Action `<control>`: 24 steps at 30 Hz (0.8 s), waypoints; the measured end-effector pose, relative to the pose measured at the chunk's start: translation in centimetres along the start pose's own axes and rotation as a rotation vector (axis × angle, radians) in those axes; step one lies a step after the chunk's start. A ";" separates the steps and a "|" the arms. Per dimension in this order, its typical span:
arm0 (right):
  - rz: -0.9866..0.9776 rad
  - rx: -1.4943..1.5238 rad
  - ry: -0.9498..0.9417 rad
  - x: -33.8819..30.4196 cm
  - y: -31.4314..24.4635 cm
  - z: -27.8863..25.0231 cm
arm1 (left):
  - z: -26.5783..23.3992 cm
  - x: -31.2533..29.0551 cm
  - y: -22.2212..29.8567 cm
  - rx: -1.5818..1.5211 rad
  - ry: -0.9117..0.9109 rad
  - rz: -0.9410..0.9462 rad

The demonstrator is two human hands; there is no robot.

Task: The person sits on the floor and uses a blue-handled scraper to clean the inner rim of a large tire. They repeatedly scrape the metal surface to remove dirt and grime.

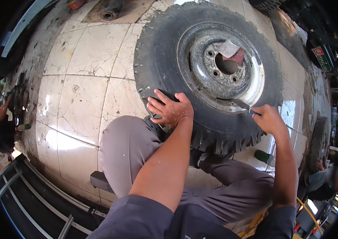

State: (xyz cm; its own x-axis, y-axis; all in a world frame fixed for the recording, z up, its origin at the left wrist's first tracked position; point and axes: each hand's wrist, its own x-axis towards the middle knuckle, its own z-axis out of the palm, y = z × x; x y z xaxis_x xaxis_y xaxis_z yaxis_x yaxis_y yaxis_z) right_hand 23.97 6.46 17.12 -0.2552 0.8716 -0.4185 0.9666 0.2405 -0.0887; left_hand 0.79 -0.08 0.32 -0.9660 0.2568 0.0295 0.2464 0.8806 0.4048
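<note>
My left hand (171, 109) lies on the tyre (165, 59), fingers curled over the near sidewall and pressing down on the rubber; it closes round nothing. My right hand (267, 118) is shut on a blade (241, 104), a thin flat metal tool whose tip rests where the tyre meets the rim (220, 65). The wheel lies flat on the tiled floor (85, 87), just ahead of my knees, its near tread against my left knee (127, 147). The rim is dull grey steel, scuffed and dusty, with a round hub hole (226, 63) in the middle and small bolt holes about it; through the hub hole I see something reddish and a pale scrap, but I cannot tell what they are.

The tiles are off-white, cracked and stained dark at the joints. At the far edge of the floor a round metal socket (108, 15) sits in a brown patch, and a red object (75, 4) lies just beyond, too cut off to make out. A green bottle (263, 156) lies on the floor by my right leg. To my lower left runs a dark metal track (37, 199). Far right a red and green sign (322, 57) hangs, tilted, on dark equipment. Another person (324, 179) crouches at right beside another tyre (318, 139), and another (0, 127) sits at far left.
</note>
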 end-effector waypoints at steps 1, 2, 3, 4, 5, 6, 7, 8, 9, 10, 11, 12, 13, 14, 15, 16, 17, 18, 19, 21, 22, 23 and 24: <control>0.044 0.048 -0.091 0.0 -0.6 -0.8 | 0.0 0.2 -0.3 0.002 0.008 -0.001; 0.089 0.095 -0.183 -0.1 -1.1 -2.8 | 0.0 0.4 -0.5 0.005 0.016 -0.002; 0.136 0.137 -0.279 0.0 -1.3 -4.1 | 0.1 0.5 -0.6 0.008 0.020 -0.004; 0.089 0.196 -0.251 -0.2 -0.1 -4.3 | 0.1 0.6 -0.7 0.008 0.035 0.006; 0.069 0.158 -0.206 0.1 -0.2 -2.8 | 0.1 0.5 -1.5 0.023 0.022 -0.003; 0.067 0.111 -0.133 0.4 0.4 -1.5 | 0.2 0.2 -0.8 0.005 0.000 -0.003; 0.047 0.069 -0.052 1.0 0.4 -0.7 | 0.1 0.5 -0.1 -0.014 -0.003 -0.005; 0.011 0.038 -0.029 0.5 0.4 -0.2 | 0.0 0.0 -0.2 -0.015 -0.035 -0.010; 0.012 0.064 -0.051 0.9 0.2 -1.0 | 0.0 0.1 -0.1 -0.009 -0.019 -0.015; 0.021 0.090 -0.104 0.6 -0.1 -1.7 | 0.0 0.2 -0.4 -0.003 -0.016 -0.011; 0.031 0.116 -0.157 0.3 -0.3 -2.5 | 0.1 0.5 -0.6 0.003 -0.014 -0.007; 0.049 0.138 -0.192 -0.6 0.3 -3.5 | 0.0 0.4 -0.7 0.001 -0.011 -0.006; 0.047 0.126 -0.172 -0.6 0.2 -2.8 | 0.1 0.6 -0.5 -0.001 -0.009 -0.004; 0.046 0.114 -0.152 -0.2 0.1 -1.9 | 0.0 0.4 -0.8 -0.003 -0.006 -0.002; 0.044 0.099 -0.102 0.2 0.1 -1.8 | 0.2 0.4 -0.5 -0.002 -0.015 -0.005; 0.034 0.079 -0.056 0.5 0.2 -1.5 | 0.3 0.3 -0.5 -0.001 -0.025 -0.007; 0.039 0.095 -0.078 0.2 0.4 -2.2 | 0.3 0.0 -0.3 -0.001 -0.035 -0.010; 0.036 0.113 -0.106 -0.2 0.3 -2.9 | 0.0 0.0 -0.2 -0.001 -0.043 -0.010; 0.024 0.136 -0.148 -0.2 0.0 -3.3 | -0.1 0.3 -0.3 0.002 -0.028 -0.007; 0.070 0.110 -0.175 -0.5 -0.5 -4.1 | -0.3 0.3 -0.4 0.008 -0.020 0.005; 0.082 0.090 -0.135 -0.4 -0.7 -3.2 | 0.0 0.4 -0.1 -0.006 -0.007 0.005; 0.094 0.068 -0.094 -0.4 -0.7 -2.2 | -0.2 -0.2 -0.8 0.007 -0.034 -0.002; 0.005 -0.022 -0.030 0.1 -1.2 -1.5 | -0.5 0.0 -0.7 0.002 -0.038 -0.009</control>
State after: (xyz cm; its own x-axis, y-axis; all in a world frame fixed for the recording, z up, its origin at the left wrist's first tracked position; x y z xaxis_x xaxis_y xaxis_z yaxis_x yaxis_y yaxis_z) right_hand 22.72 6.89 18.59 -0.2498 0.8598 -0.4454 0.9669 0.2460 -0.0673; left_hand 0.59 -0.90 0.44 -0.9646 0.2637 -0.0087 0.2379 0.8836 0.4033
